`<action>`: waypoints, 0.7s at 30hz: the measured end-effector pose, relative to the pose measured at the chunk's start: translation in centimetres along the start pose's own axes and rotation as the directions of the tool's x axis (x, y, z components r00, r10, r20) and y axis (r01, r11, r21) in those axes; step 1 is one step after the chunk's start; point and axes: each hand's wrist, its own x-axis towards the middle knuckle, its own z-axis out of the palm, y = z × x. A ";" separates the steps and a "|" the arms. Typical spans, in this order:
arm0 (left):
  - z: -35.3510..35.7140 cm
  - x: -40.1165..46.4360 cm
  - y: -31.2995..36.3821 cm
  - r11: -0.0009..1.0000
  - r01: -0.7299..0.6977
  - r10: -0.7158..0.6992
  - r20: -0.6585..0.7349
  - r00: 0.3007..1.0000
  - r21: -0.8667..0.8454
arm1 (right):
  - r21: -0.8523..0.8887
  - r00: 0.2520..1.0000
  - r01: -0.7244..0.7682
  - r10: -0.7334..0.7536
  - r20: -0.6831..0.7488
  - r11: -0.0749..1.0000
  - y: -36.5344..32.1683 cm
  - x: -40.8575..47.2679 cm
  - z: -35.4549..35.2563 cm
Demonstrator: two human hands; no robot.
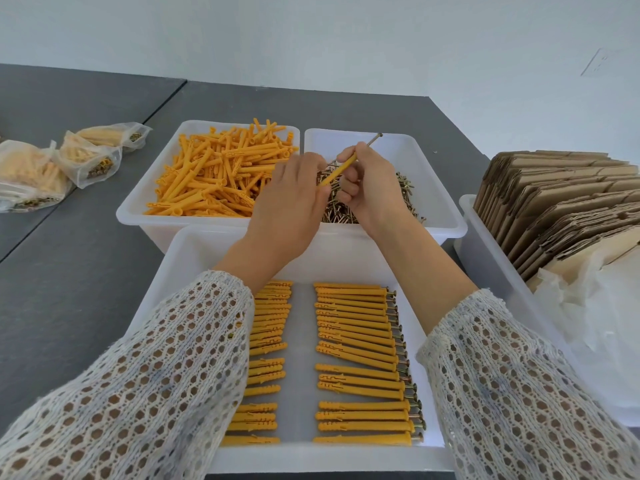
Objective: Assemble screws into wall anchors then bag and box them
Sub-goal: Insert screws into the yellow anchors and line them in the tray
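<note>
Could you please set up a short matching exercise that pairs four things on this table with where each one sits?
Things:
1. loose yellow anchors
2. loose screws
3. finished anchors with screws
4. flat cardboard boxes

Places:
A. near tub, laid in rows
B. tub at the far right edge
C. far left tub
D. far tub beneath the hands

Pairs: 1-C, 2-D, 3-A, 4-B

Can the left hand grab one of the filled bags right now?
Probably not yet: the left hand pinches the anchor over the bins, and the bags lie far off to its left, with nothing between.
</note>
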 end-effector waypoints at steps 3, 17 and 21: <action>0.8 0.1 -0.3 0.984 0.172 -0.174 0.043 0.984 0.046 | -0.231 0.985 0.161 -0.144 0.090 0.960 0.5 -0.5 0.8; -1.1 1.3 1.7 0.803 0.253 -0.215 0.134 0.967 -0.540 | 0.029 0.966 0.109 -0.099 -0.238 0.994 -0.5 0.6 -0.8; -1.9 1.4 3.5 0.743 0.282 -0.022 0.398 0.917 -0.607 | 0.319 0.920 0.057 0.074 -0.385 0.946 -0.7 1.1 -2.4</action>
